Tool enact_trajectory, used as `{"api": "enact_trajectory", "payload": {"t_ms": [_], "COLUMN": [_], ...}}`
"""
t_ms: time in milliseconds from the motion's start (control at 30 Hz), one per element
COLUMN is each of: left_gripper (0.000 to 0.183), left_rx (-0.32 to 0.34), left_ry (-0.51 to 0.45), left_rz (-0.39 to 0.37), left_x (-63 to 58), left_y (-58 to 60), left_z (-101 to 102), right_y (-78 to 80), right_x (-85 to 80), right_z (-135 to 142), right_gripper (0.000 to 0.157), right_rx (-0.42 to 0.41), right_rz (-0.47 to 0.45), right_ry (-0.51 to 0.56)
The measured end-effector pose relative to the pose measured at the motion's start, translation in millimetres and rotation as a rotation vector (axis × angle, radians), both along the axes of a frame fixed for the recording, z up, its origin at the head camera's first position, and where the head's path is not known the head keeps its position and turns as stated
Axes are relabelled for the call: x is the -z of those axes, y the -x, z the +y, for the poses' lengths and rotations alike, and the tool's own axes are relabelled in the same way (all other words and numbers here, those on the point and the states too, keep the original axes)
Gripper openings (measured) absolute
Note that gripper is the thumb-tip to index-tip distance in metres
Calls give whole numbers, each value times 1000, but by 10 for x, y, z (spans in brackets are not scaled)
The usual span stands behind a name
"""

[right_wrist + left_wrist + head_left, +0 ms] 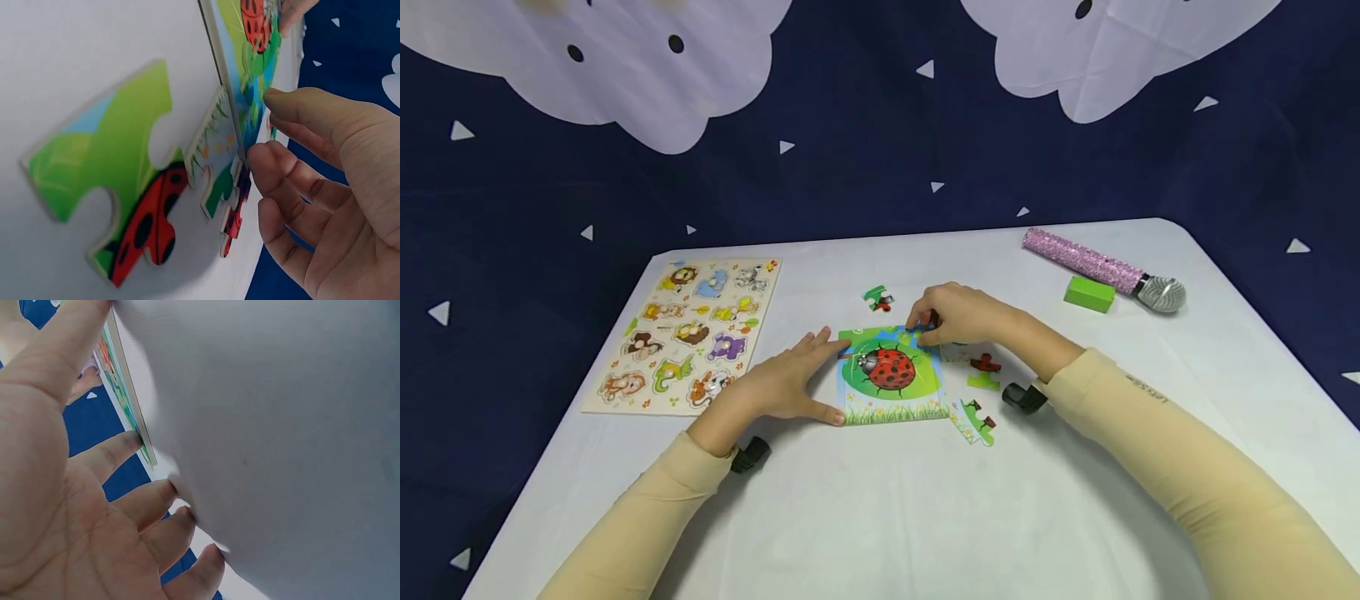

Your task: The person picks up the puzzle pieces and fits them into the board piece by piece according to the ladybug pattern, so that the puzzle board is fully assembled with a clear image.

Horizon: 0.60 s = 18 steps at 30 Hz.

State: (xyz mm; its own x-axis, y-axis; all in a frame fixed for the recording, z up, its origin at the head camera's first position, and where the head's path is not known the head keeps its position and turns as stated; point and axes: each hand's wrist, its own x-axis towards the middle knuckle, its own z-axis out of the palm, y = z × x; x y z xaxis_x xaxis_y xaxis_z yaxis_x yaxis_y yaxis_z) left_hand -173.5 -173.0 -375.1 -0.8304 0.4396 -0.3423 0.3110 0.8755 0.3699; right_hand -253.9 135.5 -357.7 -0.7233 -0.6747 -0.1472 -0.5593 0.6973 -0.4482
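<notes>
A square puzzle board (853,408) with a red, black-spotted ladybug picture lies on the white table. My left hand (786,379) spreads its fingers along the board's left side, the thumb at the lower left corner. At the upper right corner, my right hand (962,315) bends thumb and index finger together on a blue puzzle piece, mostly hidden by the fingertips. Loose pieces lie around the board: a green and red one (878,297) behind it, a red one (985,363) to the right, and a grass-edged one (973,423) at front right. A green and ladybug-red piece (140,150) looms in the right wrist view.
At the left lies a wooden animal peg puzzle (688,337). Toward the back right are a green block (1089,294) and a pink glittery microphone (1090,261). A dark blue curtain (850,192) with clouds and triangles hangs behind the table (925,517).
</notes>
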Motion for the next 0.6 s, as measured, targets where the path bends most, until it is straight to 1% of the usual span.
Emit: {"api": "enact_trajectory", "payload": {"t_ms": [333, 600], "left_gripper": [119, 118], "left_rx": [1, 4], "left_ry": [7, 9], "left_rz": [1, 4], "left_x": [-24, -22], "left_y": [-4, -8], "left_z": [0, 5], "right_y": [82, 163], "right_x": [-79, -84], "right_z": [34, 14], "right_gripper": [29, 34], "right_rx": [45, 100], "right_rz": [6, 27], "right_ry": [13, -30]}}
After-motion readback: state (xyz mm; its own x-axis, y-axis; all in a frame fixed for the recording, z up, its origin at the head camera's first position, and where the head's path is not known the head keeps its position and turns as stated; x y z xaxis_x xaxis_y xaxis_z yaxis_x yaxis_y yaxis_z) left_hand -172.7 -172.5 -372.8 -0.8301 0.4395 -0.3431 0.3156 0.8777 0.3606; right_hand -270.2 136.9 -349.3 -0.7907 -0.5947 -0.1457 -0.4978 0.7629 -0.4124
